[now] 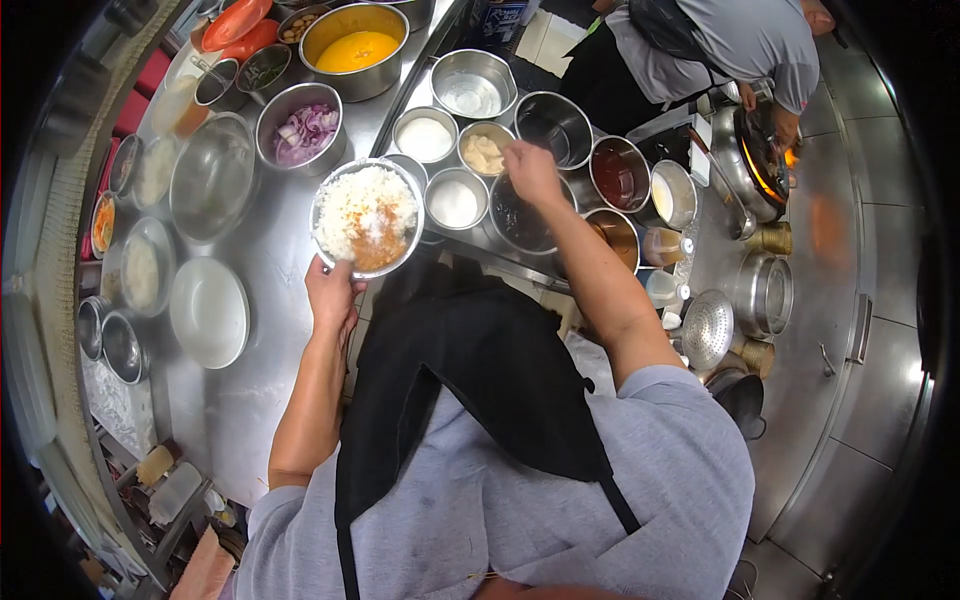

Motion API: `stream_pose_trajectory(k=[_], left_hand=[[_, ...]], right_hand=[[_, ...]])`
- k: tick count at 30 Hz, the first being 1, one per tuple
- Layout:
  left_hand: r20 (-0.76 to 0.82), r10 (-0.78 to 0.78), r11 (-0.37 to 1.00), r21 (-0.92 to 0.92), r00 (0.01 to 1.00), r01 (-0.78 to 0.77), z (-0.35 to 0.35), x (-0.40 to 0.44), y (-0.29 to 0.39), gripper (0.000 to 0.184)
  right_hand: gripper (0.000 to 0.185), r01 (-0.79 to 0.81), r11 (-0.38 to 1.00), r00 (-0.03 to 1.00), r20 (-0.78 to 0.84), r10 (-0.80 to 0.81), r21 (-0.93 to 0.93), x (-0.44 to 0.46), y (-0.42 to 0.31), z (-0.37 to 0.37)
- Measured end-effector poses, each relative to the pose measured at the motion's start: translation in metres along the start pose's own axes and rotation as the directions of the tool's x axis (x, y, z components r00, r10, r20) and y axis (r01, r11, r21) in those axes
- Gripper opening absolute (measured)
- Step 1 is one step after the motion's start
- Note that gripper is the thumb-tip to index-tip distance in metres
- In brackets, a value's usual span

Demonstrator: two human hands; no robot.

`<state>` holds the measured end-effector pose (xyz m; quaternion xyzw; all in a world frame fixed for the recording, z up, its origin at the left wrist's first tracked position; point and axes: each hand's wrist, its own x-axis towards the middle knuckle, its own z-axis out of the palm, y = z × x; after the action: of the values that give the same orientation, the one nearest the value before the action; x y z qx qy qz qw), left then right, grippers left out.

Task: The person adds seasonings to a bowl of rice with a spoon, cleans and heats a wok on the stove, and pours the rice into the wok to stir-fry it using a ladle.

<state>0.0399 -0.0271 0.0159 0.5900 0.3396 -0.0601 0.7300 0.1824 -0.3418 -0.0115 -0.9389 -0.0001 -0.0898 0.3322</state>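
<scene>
My left hand point(337, 293) grips the near rim of a metal bowl point(321, 252), thumb on top. White rice point(365, 195) fills it, with orange-brown and white seasoning scattered over the surface. Stretched out to the front right, my right hand point(533, 173) is at the edge of a small round pot of pale yellow paste point(482, 154). Its fingers are closed together; whatever they hold is hidden. Beside that pot are a pot of white powder point(424, 136) and another white-filled pot point(456, 203). A dark pot point(520, 225) lies partly under my right wrist.
On the left steel counter point(270, 380) are a pot of chopped red onion point(307, 135), a pot of yellow liquid point(355, 50) and a white bowl point(208, 312). A pot of dark red sauce point(622, 174) stands to the right. A co-worker point(735, 50) tends a flaming wok point(762, 160).
</scene>
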Motion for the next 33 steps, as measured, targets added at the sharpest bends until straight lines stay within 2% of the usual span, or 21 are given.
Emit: stream_pose_trajectory(k=[1, 3, 5, 7, 9, 11, 13, 16, 20, 23, 26, 28, 29, 31, 32, 33], left_hand=[[-0.002, 0.006, 1.000, 0.001, 1.000, -0.006, 0.000, 0.001, 0.002, 0.031], [0.006, 0.004, 1.000, 0.003, 1.000, -0.004, 0.000, 0.001, 0.001, 0.030], [0.011, -0.005, 1.000, 0.019, 1.000, 0.005, 0.001, -0.003, 0.004, 0.030], [0.012, -0.008, 0.999, 0.034, 1.000, 0.008, 0.002, -0.006, 0.006, 0.029], [0.007, 0.010, 0.999, 0.043, 1.000, -0.010, 0.003, -0.006, 0.007, 0.028], [-0.002, 0.004, 1.000, 0.017, 1.000, -0.004, 0.002, -0.002, 0.001, 0.028], [-0.006, -0.006, 1.000, -0.003, 1.000, 0.006, 0.002, -0.002, -0.002, 0.028], [-0.005, -0.007, 1.000, 0.003, 1.000, 0.007, -0.002, -0.003, -0.002, 0.028], [-0.010, 0.002, 1.000, 0.005, 1.000, -0.002, -0.004, -0.002, -0.006, 0.028], [-0.025, 0.011, 1.000, 0.001, 1.000, -0.011, -0.005, -0.004, -0.005, 0.028], [-0.026, 0.018, 1.000, 0.003, 1.000, -0.018, -0.007, -0.004, -0.005, 0.028], [-0.017, 0.020, 1.000, -0.005, 1.000, -0.020, -0.007, -0.004, -0.005, 0.028], [-0.020, 0.014, 1.000, 0.009, 1.000, -0.014, -0.007, -0.005, -0.004, 0.028], [-0.025, 0.008, 1.000, 0.022, 1.000, -0.007, -0.007, -0.005, -0.003, 0.028], [-0.017, 0.007, 1.000, 0.017, 1.000, -0.006, -0.008, -0.005, -0.004, 0.028], [-0.008, 0.007, 1.000, 0.010, 1.000, -0.007, -0.008, -0.005, -0.004, 0.028]], right_hand=[[0.022, 0.056, 0.994, 0.995, 0.085, -0.047, -0.098, 0.005, 0.000, 0.001], [0.024, 0.014, 0.995, 0.998, 0.062, -0.008, -0.104, 0.008, -0.002, 0.000], [0.024, 0.028, 1.000, 0.999, 0.027, -0.028, 0.012, 0.011, -0.009, 0.000], [0.024, 0.041, 0.999, 0.995, 0.086, -0.044, 0.029, 0.013, -0.003, 0.006], [0.024, 0.020, 0.994, 0.995, 0.099, -0.009, -0.106, 0.016, -0.004, 0.009], [0.024, -0.004, 0.998, 0.998, 0.065, 0.008, -0.059, 0.017, -0.007, 0.009], [0.025, 0.001, 1.000, 0.992, 0.124, -0.002, 0.008, 0.017, -0.004, 0.015], [0.025, -0.020, 1.000, 0.996, 0.092, 0.020, -0.005, 0.020, 0.000, 0.021], [0.025, -0.037, 0.999, 0.992, 0.125, 0.032, 0.034, 0.021, 0.000, 0.022], [0.025, -0.039, 0.998, 0.997, 0.065, 0.036, 0.042, 0.023, 0.001, 0.022], [0.024, -0.048, 0.996, 0.988, 0.152, 0.037, 0.070, 0.024, -0.003, 0.020], [0.024, -0.037, 0.998, 0.998, 0.048, 0.035, 0.041, 0.026, -0.002, 0.025], [0.024, -0.037, 0.999, 0.998, 0.047, 0.035, 0.040, 0.026, 0.000, 0.025], [0.024, -0.116, 0.989, 0.977, 0.187, 0.099, 0.086, 0.024, -0.011, 0.018], [0.024, -0.118, 0.989, 0.977, 0.188, 0.101, 0.085, 0.023, -0.007, 0.023], [0.025, -0.081, 0.995, 0.991, 0.112, 0.074, 0.055, 0.023, -0.004, 0.027]])
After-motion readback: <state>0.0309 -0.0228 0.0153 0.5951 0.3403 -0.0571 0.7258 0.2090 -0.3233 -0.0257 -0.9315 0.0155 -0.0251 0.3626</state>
